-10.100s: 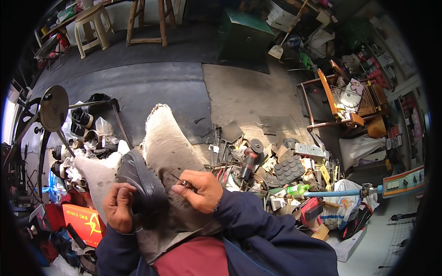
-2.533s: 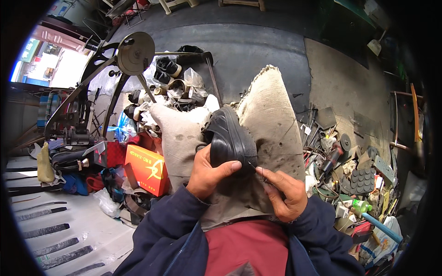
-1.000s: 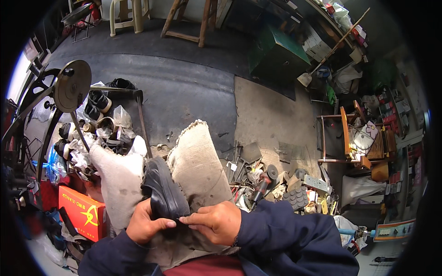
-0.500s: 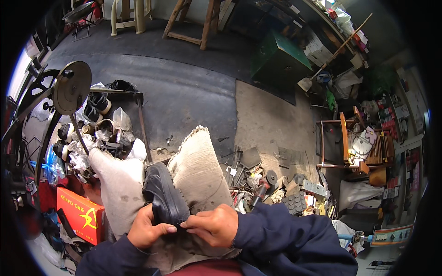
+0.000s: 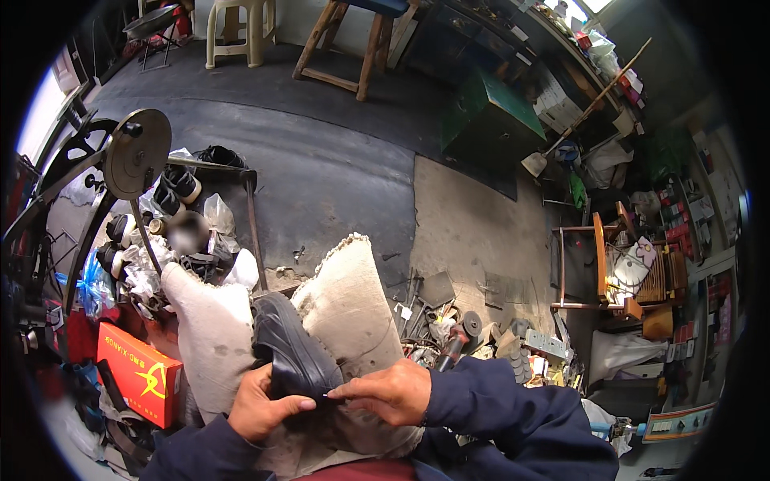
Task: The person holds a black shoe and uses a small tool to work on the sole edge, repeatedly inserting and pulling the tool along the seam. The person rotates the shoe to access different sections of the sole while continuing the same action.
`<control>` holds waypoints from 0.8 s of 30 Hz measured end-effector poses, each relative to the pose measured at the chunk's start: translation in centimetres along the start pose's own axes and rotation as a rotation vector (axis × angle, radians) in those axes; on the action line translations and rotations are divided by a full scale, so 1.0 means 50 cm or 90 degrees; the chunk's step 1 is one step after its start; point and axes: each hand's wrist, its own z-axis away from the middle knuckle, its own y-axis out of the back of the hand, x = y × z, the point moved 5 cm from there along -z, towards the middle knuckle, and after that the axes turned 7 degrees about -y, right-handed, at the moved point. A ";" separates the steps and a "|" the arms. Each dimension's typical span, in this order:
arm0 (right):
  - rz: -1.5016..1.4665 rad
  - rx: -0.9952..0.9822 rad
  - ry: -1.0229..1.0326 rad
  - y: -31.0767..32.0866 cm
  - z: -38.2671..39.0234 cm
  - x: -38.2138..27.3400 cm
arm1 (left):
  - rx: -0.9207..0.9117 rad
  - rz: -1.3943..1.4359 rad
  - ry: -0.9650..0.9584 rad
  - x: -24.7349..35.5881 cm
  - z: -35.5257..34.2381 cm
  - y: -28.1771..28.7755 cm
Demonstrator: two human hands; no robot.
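A black shoe (image 5: pixel 298 349) rests across my lap, lying on a pale, stained cloth (image 5: pixel 353 301) that drapes my legs. My left hand (image 5: pixel 263 405) grips the shoe at its near end, with the thumb along the bottom edge. At the shoe's near right edge, my right hand (image 5: pixel 391 391) is closed in a pinch, its index finger stretched along the rim. A tiny pale glint shows at those fingertips; what they pinch is too small to make out.
Left of my legs are a red-orange box (image 5: pixel 138 375), piled shoes and bags, and a machine with a round metal wheel (image 5: pixel 138 154). Tools and scraps lie right, around a red-and-black power tool (image 5: pixel 453 346). A wooden chair (image 5: pixel 600 252) and green box (image 5: pixel 491 120) stand beyond.
The whole view has shifted slightly. My right hand has moved a little to the right, its index finger now straighter. My left hand keeps its grip on the shoe.
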 end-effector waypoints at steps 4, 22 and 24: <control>0.010 -0.017 0.011 0.007 -0.013 0.006 | -0.008 0.003 0.021 0.000 -0.001 0.007; -0.062 0.088 -0.079 -0.032 -0.038 -0.014 | -0.058 0.000 -0.024 0.006 -0.010 0.007; -0.047 0.057 -0.129 -0.039 -0.040 -0.014 | -0.055 0.003 -0.017 0.005 -0.011 0.007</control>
